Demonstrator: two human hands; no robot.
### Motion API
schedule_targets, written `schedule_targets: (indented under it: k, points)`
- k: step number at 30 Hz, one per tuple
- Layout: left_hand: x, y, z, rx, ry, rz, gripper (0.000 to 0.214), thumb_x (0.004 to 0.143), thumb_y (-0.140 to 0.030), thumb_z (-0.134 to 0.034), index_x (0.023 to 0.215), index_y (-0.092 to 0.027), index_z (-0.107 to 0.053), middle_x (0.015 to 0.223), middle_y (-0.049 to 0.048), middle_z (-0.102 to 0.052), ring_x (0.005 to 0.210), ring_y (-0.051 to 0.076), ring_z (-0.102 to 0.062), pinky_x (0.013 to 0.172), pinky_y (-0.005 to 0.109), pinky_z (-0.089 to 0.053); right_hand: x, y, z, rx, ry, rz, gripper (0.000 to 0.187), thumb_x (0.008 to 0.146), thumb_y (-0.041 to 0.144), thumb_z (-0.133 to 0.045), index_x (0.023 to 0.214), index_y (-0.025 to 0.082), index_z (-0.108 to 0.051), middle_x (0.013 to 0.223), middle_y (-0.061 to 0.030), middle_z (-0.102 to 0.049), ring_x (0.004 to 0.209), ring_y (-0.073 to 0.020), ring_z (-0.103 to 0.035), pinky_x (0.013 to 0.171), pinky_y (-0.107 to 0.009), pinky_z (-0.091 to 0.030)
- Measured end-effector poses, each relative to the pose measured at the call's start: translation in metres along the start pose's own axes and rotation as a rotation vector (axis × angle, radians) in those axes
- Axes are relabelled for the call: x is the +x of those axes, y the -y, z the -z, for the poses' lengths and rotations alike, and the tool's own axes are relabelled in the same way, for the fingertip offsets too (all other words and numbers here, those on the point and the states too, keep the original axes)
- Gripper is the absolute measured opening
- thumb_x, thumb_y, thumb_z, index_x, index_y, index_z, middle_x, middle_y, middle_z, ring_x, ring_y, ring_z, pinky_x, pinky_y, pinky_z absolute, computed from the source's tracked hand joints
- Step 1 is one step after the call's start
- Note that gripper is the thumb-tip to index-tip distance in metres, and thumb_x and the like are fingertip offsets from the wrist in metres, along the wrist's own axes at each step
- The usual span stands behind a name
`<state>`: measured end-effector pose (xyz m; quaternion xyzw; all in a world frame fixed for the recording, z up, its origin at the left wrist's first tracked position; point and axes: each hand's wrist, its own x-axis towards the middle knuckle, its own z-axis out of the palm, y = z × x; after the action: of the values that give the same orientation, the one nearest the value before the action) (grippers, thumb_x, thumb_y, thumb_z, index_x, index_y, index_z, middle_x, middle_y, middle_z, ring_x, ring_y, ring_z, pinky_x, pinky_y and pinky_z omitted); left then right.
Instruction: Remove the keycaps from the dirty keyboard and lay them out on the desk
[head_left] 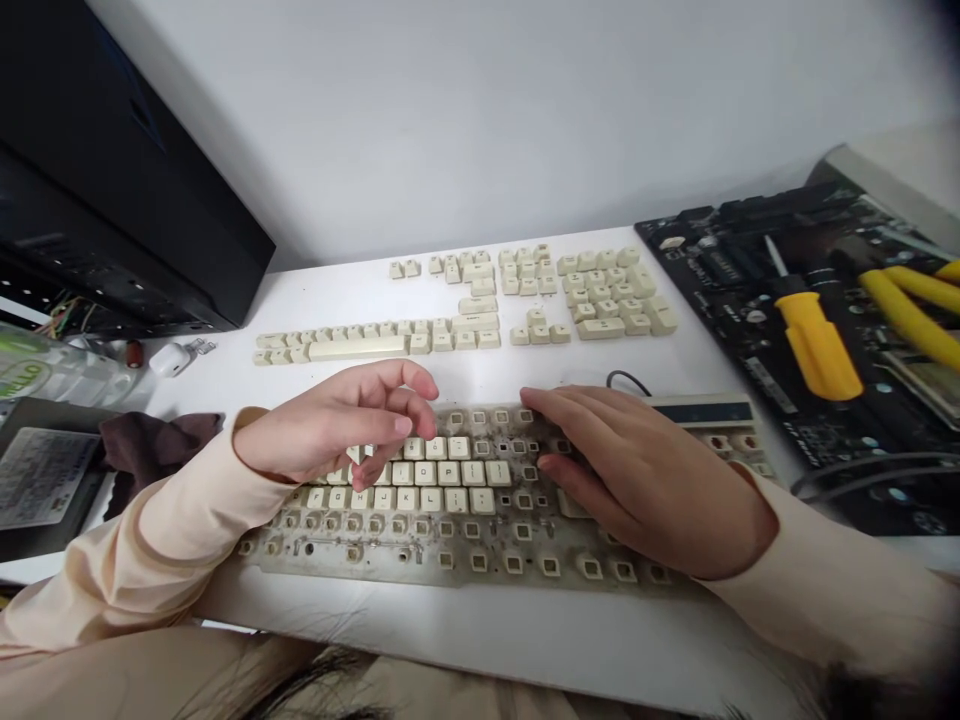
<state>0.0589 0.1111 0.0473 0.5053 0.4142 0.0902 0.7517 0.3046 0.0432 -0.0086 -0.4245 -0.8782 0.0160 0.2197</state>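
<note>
A keyboard [495, 535] lies in front of me with its keycaps partly fitted. Rows of cream keycaps [427, 473] sit on its middle, while bare switch stems [514, 565] show along the bottom and to the right. My left hand [337, 420] is over the upper left of those rows, fingers bent and apart, with nothing visible between them; it covers some keys. Over the keyboard's right part rests my right hand [645, 470], palm down with fingers stretched out. Whatever lies beneath that palm is hidden, apart from the edge of a keycap.
Loose keycaps [600, 290] stand in groups behind the keyboard, including a long space bar [356, 347]. At right, a yellow-handled screwdriver [817, 340] lies on a black circuit board [757, 370] beside yellow-handled pliers [911, 300]. A black computer case [127, 170], bottle [67, 365] and dark cloth [157, 450] are left.
</note>
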Motion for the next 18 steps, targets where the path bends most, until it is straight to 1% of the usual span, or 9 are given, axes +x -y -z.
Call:
schedule_targets:
  k: [3, 8, 11, 15, 18]
  points:
    - [-0.0005, 0.0004, -0.0005, 0.000, -0.015, 0.011, 0.027, 0.065, -0.017, -0.059, 0.088, -0.021, -0.047, 0.074, -0.0042, -0.058, 0.030, 0.002, -0.040, 0.029, 0.017, -0.029, -0.0002, -0.0001, -0.0001, 0.001, -0.010, 0.002, 0.033, 0.091, 0.021, -0.038, 0.119, 0.005, -0.045, 0.103, -0.0166, -0.062, 0.092, -0.0257, -0.059, 0.075, -0.039, -0.051]
    - [0.0001, 0.0016, -0.0013, -0.042, -0.015, 0.014, 0.027, 0.064, -0.014, -0.061, 0.088, -0.021, -0.050, 0.067, -0.0058, -0.057, 0.030, 0.002, -0.040, 0.028, 0.016, -0.028, 0.0001, -0.0001, 0.0005, 0.000, 0.000, 0.007, 0.033, 0.091, 0.021, -0.036, 0.120, 0.007, -0.044, 0.104, -0.0159, -0.062, 0.093, -0.0253, -0.059, 0.076, -0.040, -0.050]
    - [0.0002, 0.0010, -0.0030, -0.059, -0.023, 0.016, 0.026, 0.064, -0.012, -0.061, 0.086, -0.020, -0.050, 0.065, -0.0063, -0.055, 0.030, 0.002, -0.039, 0.028, 0.015, -0.028, 0.0000, -0.0001, 0.0006, 0.000, 0.000, 0.008, 0.033, 0.091, 0.021, -0.036, 0.120, 0.006, -0.044, 0.104, -0.0162, -0.062, 0.093, -0.0256, -0.059, 0.076, -0.040, -0.051]
    - [-0.0005, 0.0007, -0.0042, -0.064, -0.018, 0.022, 0.023, 0.066, -0.011, -0.060, 0.084, -0.019, -0.049, 0.065, -0.0065, -0.053, 0.031, 0.001, -0.037, 0.029, 0.014, -0.029, 0.0000, -0.0003, 0.0007, 0.004, -0.006, 0.012, 0.033, 0.091, 0.020, -0.037, 0.119, 0.004, -0.046, 0.102, -0.0164, -0.062, 0.092, -0.0255, -0.058, 0.075, -0.039, -0.051]
    - [-0.0011, 0.0013, -0.0037, -0.093, 0.007, 0.012, 0.021, 0.069, -0.010, -0.060, 0.085, -0.018, -0.049, 0.067, -0.0062, -0.053, 0.032, -0.001, -0.037, 0.030, 0.011, -0.031, 0.0002, -0.0004, 0.0012, -0.001, -0.009, 0.024, 0.033, 0.091, 0.020, -0.038, 0.118, 0.004, -0.047, 0.102, -0.0164, -0.062, 0.090, -0.0251, -0.058, 0.074, -0.038, -0.051]
